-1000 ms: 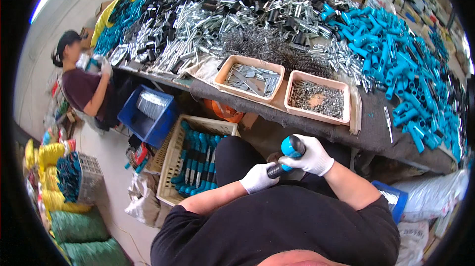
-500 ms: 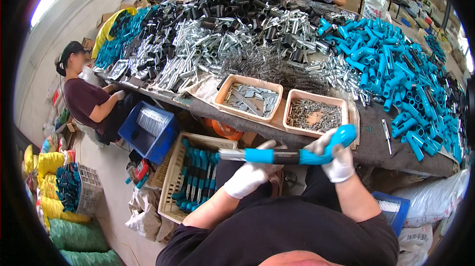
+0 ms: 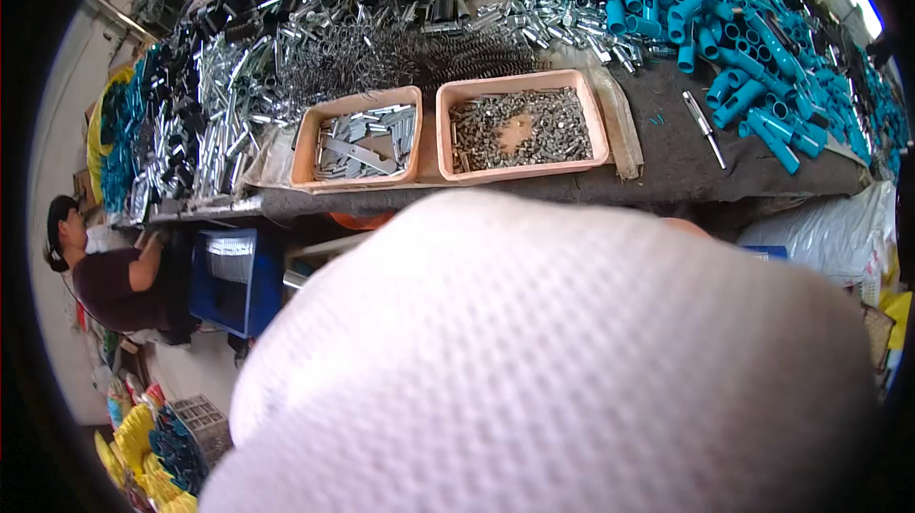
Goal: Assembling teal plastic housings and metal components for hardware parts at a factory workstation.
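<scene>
Up close in the head view, a white knit gloved hand [image 3: 553, 370] fills the whole lower half of the picture, so near the lens that only its mesh fabric shows. I cannot tell whether it is the left or the right hand, nor whether its fingers are spread, closed or pinching anything. No second hand can be made out.

Just above the glove, on the dark worktable [image 3: 667, 146], stands a tan tray of small metal bits [image 3: 444, 132], untouched and apart from the hand. Right beside this tray, on its left, sits a second tan tray [image 3: 303, 146] holding flat grey metal strips. To the tray's right a slim metal rod [image 3: 703, 127] lies alone on the bare tabletop. Beyond that rod, further right and behind, spreads a large heap of blue plastic tubes [image 3: 753, 65]. Directly behind the tray lies a tangle of wire springs [image 3: 400, 55], and far to its left a pile of shiny silver tubes [image 3: 219, 103].

Below and left of the tray, under the table edge, is a blue crate [image 3: 229, 279], with a co-worker [image 3: 110, 275] beside it reaching toward the table. Low to the tray's right lies a white sack [image 3: 829, 241].
</scene>
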`<state>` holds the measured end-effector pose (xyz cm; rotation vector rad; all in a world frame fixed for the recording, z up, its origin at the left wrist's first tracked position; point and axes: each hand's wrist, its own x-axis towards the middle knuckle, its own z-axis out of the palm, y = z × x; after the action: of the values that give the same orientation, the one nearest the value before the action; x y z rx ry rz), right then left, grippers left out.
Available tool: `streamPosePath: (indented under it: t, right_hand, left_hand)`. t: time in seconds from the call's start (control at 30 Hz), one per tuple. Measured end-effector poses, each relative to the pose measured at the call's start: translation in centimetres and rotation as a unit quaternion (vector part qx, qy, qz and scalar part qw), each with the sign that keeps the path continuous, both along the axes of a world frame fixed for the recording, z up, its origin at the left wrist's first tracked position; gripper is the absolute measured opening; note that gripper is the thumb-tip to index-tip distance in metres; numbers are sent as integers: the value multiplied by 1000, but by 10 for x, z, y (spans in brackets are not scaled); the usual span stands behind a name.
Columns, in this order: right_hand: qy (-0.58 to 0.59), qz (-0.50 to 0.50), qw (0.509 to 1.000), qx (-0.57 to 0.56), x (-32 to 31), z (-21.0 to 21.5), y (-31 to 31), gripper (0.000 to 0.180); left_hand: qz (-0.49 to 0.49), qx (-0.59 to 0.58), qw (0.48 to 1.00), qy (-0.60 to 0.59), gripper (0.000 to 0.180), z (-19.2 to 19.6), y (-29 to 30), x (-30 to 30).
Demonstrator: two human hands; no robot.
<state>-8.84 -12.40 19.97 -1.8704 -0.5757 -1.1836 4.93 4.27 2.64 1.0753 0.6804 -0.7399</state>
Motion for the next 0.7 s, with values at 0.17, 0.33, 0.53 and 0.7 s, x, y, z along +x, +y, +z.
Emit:
streamPosePath:
  t: [0.17, 0.33, 0.53, 0.7]
  right_hand:
    - [-10, 36, 999, -25, 3, 9, 16, 23]
    - [-20, 65, 997, -38, 3, 12, 25, 23]
    - [-54, 106, 992, -31, 4, 13, 33, 24]
    - [-113, 193, 974, -18, 18, 19, 50, 24]
  left_hand:
    - [-51, -67, 995, -55, 15, -53, 39, -3]
    - [-105, -164, 970, -148, 17, -65, 44, -5]
    - [-254, -101, 918, -288, 24, -13, 25, -32]
    - [-284, -522, 759, -265, 39, -107, 53, 16]
